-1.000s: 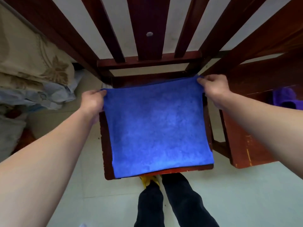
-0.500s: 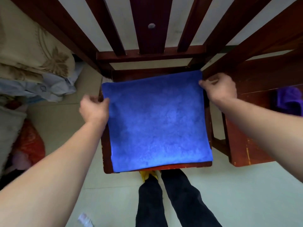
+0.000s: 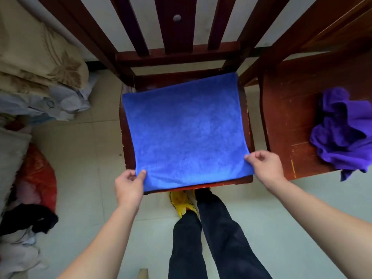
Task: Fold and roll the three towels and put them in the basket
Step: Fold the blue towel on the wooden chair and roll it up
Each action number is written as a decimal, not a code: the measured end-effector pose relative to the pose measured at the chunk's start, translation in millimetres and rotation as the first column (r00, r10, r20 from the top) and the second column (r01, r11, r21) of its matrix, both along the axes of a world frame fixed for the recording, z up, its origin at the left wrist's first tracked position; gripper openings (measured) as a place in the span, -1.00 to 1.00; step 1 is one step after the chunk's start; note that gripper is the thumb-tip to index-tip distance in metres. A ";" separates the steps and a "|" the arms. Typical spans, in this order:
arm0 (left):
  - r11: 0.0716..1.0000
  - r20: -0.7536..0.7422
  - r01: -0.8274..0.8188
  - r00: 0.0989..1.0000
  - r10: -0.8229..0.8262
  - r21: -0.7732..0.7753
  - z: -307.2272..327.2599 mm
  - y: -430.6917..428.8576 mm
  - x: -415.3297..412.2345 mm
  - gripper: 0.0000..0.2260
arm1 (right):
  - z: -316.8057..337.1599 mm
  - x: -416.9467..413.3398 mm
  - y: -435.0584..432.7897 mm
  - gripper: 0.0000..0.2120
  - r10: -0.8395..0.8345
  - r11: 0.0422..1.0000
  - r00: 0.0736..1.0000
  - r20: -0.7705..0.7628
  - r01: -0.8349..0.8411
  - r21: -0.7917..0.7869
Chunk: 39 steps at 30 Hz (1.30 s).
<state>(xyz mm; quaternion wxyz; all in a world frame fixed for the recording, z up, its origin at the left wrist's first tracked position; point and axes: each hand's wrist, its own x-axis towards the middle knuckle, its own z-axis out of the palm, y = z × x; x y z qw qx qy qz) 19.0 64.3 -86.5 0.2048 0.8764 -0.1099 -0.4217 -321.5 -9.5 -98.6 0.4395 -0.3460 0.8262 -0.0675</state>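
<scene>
Both hands have come from the far corners of the blue towel (image 3: 185,133) to its near corners: the left hand (image 3: 129,185) pinches the near left corner, the right hand (image 3: 263,168) the near right. The towel lies flat and square, covering the chair seat (image 3: 246,109). A purple towel (image 3: 342,131) sits crumpled on the neighbouring chair (image 3: 287,109).

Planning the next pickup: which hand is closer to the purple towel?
Right. The right hand pinches the blue towel's near right corner, beside the purple towel's seat; the left hand holds the opposite near corner.
</scene>
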 end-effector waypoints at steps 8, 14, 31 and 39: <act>0.992 -0.236 -0.085 0.970 0.062 -0.088 -1.7 -77.3 27.0 -0.77 | -9.0 12.8 -88.7 -0.75 -0.024 0.984 0.995 0.101 0.042 -0.173; 1.000 -0.301 0.026 0.953 -0.027 -0.005 3.0 -55.0 18.1 -0.72 | 3.5 5.2 -62.1 -0.65 -0.050 0.999 0.964 0.260 0.051 0.001; 0.904 -0.281 0.380 0.905 -0.320 0.196 31.9 45.2 25.4 -0.92 | 41.7 -42.5 20.2 -0.74 0.327 0.897 0.920 0.213 -0.374 0.237; 0.918 -0.414 0.360 0.870 -0.267 0.166 2.9 69.4 0.5 -0.90 | 12.0 -31.8 52.7 -0.91 0.191 0.927 0.949 0.251 -0.259 0.273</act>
